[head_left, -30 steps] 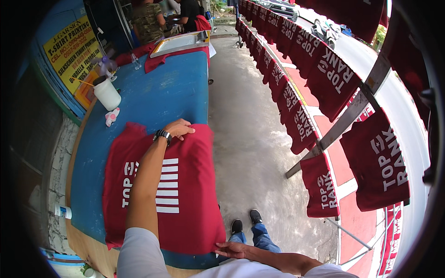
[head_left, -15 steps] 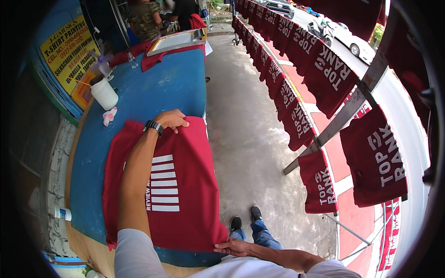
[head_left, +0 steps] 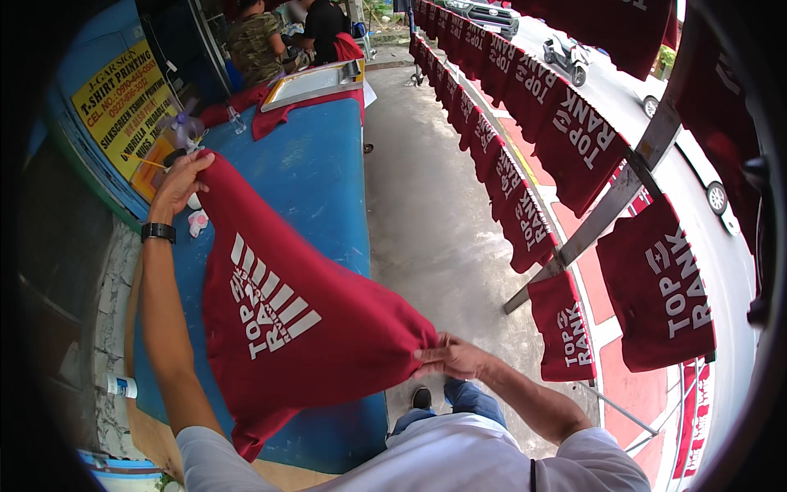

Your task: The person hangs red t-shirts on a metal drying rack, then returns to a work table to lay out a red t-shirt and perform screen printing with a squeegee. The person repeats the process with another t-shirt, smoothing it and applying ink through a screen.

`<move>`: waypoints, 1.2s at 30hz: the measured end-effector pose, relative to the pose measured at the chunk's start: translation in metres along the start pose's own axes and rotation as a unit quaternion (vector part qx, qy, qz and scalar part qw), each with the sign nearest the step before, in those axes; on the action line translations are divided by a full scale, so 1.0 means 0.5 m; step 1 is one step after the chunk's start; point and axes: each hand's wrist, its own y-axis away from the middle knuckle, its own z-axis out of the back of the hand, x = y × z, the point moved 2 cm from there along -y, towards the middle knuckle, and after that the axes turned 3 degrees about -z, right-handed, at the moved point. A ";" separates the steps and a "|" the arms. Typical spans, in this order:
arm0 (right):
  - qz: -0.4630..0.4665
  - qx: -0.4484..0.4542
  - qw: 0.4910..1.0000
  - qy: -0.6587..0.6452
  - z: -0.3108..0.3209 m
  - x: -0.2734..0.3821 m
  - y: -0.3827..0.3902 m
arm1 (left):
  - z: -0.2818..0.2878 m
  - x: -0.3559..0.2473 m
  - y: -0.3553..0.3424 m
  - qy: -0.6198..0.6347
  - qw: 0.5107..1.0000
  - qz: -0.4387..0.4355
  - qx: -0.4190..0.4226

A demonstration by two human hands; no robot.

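Note:
A red printed shirt (head_left: 320,336) with white stripes and lettering is stretched diagonally between my two hands, partly raised over the blue-topped table (head_left: 291,176). My left hand (head_left: 182,179) grips its upper corner near the left side of the table, by a white jar that it partly hides and a small white-and-pink object (head_left: 198,222). My right hand (head_left: 445,354) is closed on the lower right corner, just past the table's right edge. The shirt's lower left part hangs down toward the table's near end.
A framed screen (head_left: 316,84) lies on red cloth at the table's far end, where two people (head_left: 258,45) stand. Rows of printed red shirts (head_left: 578,148) hang along my right on a metal rack, beside a road with vehicles (head_left: 566,57). A yellow sign (head_left: 123,102) is at left.
My left hand has moved left and up, lifting the shirt's far corner off the tabletop. My right hand has risen and moved slightly right with its corner.

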 end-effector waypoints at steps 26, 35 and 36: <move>0.264 -0.146 0.869 0.392 0.388 1.702 -0.433 | -0.145 -0.327 -0.624 -0.031 0.972 -0.082 -0.218; 0.287 -0.171 0.861 0.384 0.598 2.182 -0.798 | -0.303 -0.259 -1.039 0.044 0.952 -0.183 -0.242; 0.274 -0.184 0.862 0.385 0.621 2.231 -0.841 | -0.304 -0.256 -1.092 0.070 0.972 -0.111 -0.194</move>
